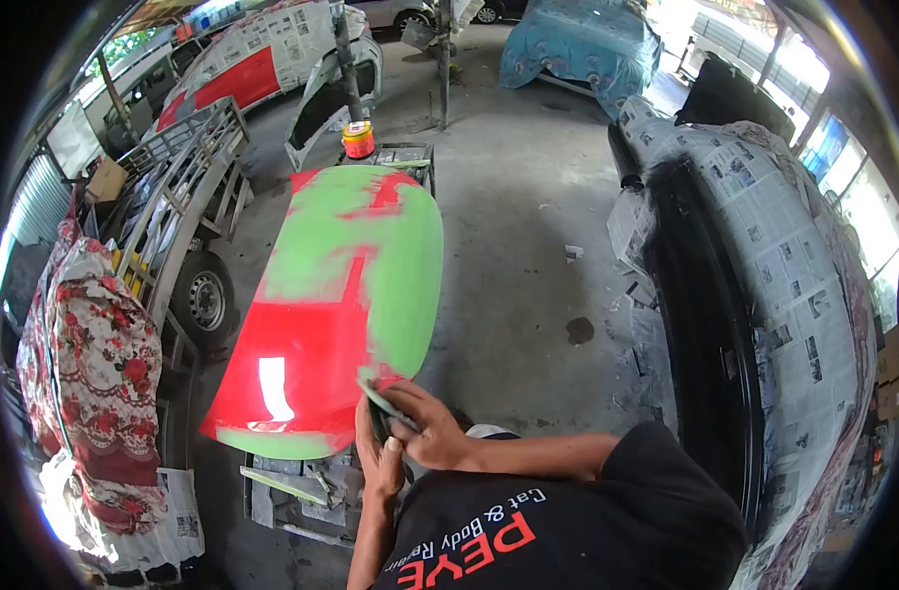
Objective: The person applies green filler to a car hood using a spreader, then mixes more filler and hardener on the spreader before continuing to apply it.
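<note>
My right hand (pixel 428 425) is closed around a thin flat spreader (pixel 380 397) with pale green along its edge. Just below, my left hand (pixel 377 454) grips a dark flat piece (pixel 378 423), its thumb pointing upward; fingers partly hide this piece, and I cannot tell its kind. Both tools meet close together in front of my chest. They overlap the near right corner of a red car panel (pixel 302 344) in this view. Light green filler (pixel 405 285) coats the panel's far half, right side and near edge in uneven patches, with bare red showing between.
A red and yellow tin (pixel 358 140) stands on the support beyond the panel. On the left are a metal-railed truck bed (pixel 179 187) and flowered cloth (pixel 105 383). Newspaper (pixel 798 285) masks a car with a black side (pixel 700 344) on the right. Blue cloth covers another vehicle (pixel 582 49).
</note>
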`<state>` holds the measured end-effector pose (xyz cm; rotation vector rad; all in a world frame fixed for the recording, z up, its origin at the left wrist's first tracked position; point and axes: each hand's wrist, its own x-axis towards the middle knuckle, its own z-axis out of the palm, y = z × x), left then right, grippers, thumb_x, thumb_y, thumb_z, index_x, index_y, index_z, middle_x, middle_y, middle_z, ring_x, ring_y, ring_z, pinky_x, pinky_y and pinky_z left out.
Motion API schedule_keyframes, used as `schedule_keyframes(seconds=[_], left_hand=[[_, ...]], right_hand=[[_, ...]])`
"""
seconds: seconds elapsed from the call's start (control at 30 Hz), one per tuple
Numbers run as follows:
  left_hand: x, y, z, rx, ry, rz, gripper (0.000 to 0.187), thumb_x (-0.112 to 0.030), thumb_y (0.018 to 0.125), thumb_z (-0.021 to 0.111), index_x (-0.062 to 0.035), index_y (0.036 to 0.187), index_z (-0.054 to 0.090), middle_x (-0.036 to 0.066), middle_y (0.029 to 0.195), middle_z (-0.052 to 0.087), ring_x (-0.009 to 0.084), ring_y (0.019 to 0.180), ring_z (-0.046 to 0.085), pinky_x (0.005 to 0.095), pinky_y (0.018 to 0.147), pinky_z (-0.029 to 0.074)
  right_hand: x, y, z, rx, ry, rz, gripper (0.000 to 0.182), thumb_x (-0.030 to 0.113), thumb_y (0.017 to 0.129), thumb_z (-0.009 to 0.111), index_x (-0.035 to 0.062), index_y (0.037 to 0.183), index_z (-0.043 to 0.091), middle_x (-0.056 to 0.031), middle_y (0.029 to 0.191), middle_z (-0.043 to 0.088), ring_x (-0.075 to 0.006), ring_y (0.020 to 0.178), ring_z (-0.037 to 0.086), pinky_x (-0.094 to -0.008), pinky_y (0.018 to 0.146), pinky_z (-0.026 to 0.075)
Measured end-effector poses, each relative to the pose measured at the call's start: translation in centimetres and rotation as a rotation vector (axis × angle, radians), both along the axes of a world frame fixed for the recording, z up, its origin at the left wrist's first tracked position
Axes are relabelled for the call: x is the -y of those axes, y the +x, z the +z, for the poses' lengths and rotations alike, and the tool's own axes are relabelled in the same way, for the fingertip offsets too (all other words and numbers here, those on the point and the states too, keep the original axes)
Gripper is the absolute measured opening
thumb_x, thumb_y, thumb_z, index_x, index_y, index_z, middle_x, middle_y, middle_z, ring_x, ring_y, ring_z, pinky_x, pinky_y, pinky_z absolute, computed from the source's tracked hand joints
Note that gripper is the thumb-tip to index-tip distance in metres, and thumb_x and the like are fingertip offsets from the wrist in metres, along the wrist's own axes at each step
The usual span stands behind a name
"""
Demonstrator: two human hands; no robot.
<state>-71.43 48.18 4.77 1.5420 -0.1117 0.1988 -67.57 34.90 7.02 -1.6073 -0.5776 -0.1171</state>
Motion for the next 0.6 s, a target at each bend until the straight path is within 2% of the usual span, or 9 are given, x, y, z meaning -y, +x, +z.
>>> schedule_keyframes(seconds=[0.1,0.13,0.17,0.23,0.3,0.37,0.43,0.53,0.6], left_hand=[[-1.7,-0.6,-0.6,0.051,0.193,-0.069,0.108,-0.069,0.086,0.065,0.0034,0.159,0.031,0.021,0.161,0.037,0.0312,0.149,0.037,0.0444,0.118,0.034],[-2.0,-0.6,-0.9,0.041,0.18,-0.056,0.111,-0.074,0.086,0.063,0.0033,0.158,0.032,0.019,0.164,0.033,0.0308,0.145,0.041,0.0419,0.112,0.04],[-2.2,-0.4,-1.7,0.043,0.182,-0.042,0.111,-0.074,0.086,0.063,0.0033,0.158,0.032,0.019,0.164,0.033,0.0308,0.145,0.041,0.0419,0.112,0.04],[-2.2,-0.4,-3.3,-0.053,-0.193,0.161,0.115,-0.08,0.085,0.06,0.0032,0.159,0.03,0.019,0.165,0.031,0.0299,0.139,0.045,0.0384,0.104,0.044],[-1.4,-1.6,-1.0,-0.12,-0.089,0.058,0.117,-0.082,0.084,0.06,0.0027,0.159,0.029,0.017,0.159,0.038,0.0297,0.135,0.049,0.0384,0.102,0.046],[-0.6,-2.4,-0.7,0.02,0.107,0.051,0.115,-0.081,0.084,0.061,0.0001,0.16,0.029,0.016,0.154,0.041,0.0274,0.133,0.05,0.0369,0.1,0.047],[-1.2,-2.9,-1.4,0.051,0.206,0.048,0.113,-0.079,0.085,0.062,-0.0013,0.161,0.029,0.017,0.155,0.04,0.0267,0.132,0.051,0.0364,0.101,0.046],[-1.6,-2.8,-4.2,-0.077,-0.149,0.148,0.115,-0.08,0.084,0.062,-0.0007,0.16,0.03,0.017,0.158,0.039,0.0292,0.138,0.047,0.04,0.107,0.042],[-1.0,-2.6,-3.0,-0.053,-0.095,0.134,0.115,-0.081,0.083,0.062,-0.0003,0.16,0.03,0.017,0.158,0.039,0.0293,0.14,0.046,0.0409,0.108,0.041]], right_hand=[[0.7,-0.7,0.3,-0.164,-0.005,0.04,0.042,0.004,0.087,0.064,0.0014,0.129,0.061,-0.0189,0.12,0.061,-0.0392,0.11,0.061,-0.0421,0.095,0.051],[1.1,-1.1,-0.2,-0.003,-0.101,0.053,0.041,0.005,0.088,0.063,0.0016,0.129,0.061,-0.0189,0.12,0.06,-0.0386,0.11,0.061,-0.0428,0.095,0.05],[1.0,-1.6,0.3,0.002,-0.099,0.067,0.041,0.005,0.088,0.063,0.0016,0.129,0.061,-0.0189,0.12,0.06,-0.0386,0.11,0.061,-0.0428,0.095,0.05],[0.7,-2.9,1.8,0.073,-0.08,0.272,0.044,-0.002,0.086,0.06,0.0001,0.13,0.062,-0.0177,0.121,0.062,-0.035,0.115,0.06,-0.0419,0.1,0.049],[0.2,-2.4,1.1,0.136,-0.08,0.206,0.044,-0.001,0.086,0.06,-0.0001,0.13,0.062,-0.0185,0.123,0.062,-0.034,0.116,0.061,-0.0416,0.099,0.049],[0.1,-0.7,0.4,-0.212,-0.107,0.04,0.044,0.001,0.087,0.06,-0.0002,0.131,0.061,-0.0194,0.122,0.062,-0.0327,0.114,0.062,-0.0413,0.098,0.05],[0.8,-0.5,0.3,-0.205,-0.067,0.091,0.042,0.004,0.088,0.061,0.0,0.13,0.061,-0.0191,0.121,0.061,-0.032,0.11,0.063,-0.0416,0.095,0.051],[1.1,-3.0,1.6,-0.04,-0.079,0.338,0.04,0.006,0.086,0.063,0.0005,0.126,0.06,-0.0198,0.117,0.061,-0.0372,0.115,0.059,-0.0436,0.097,0.048],[0.2,-2.7,0.9,-0.004,-0.089,0.223,0.041,0.005,0.086,0.063,0.0006,0.126,0.06,-0.02,0.117,0.06,-0.0376,0.115,0.058,-0.0442,0.098,0.047]])
